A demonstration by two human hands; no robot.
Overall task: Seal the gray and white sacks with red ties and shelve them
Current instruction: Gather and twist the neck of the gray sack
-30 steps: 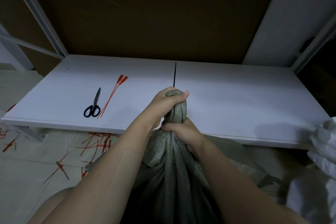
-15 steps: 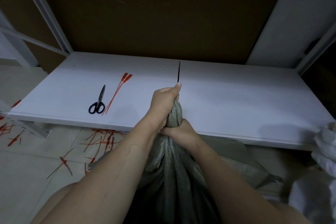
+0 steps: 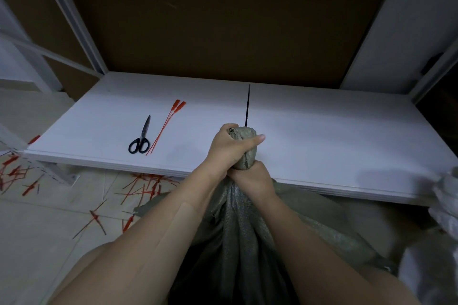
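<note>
A gray woven sack [image 3: 245,228] stands on the floor in front of me, its mouth bunched into a neck. My left hand [image 3: 229,148] grips the top of that neck, thumb pointing right across it. My right hand [image 3: 250,178] grips the neck just below, touching the left hand. Two red ties [image 3: 166,126] lie side by side on the white shelf board [image 3: 334,136], left of my hands. A white sack [image 3: 446,195] shows at the right edge, partly cut off.
Black scissors [image 3: 140,140] lie on the shelf left of the red ties. A dark seam [image 3: 247,105] divides the shelf boards. Several red tie offcuts [image 3: 141,187] litter the tiled floor at left. White shelf uprights [image 3: 74,20] frame a brown back panel.
My left hand has re-gripped the sack's neck: the bunched top now sticks out above the fist again and the thumb lies across it. The right hand has kept its hold below.
</note>
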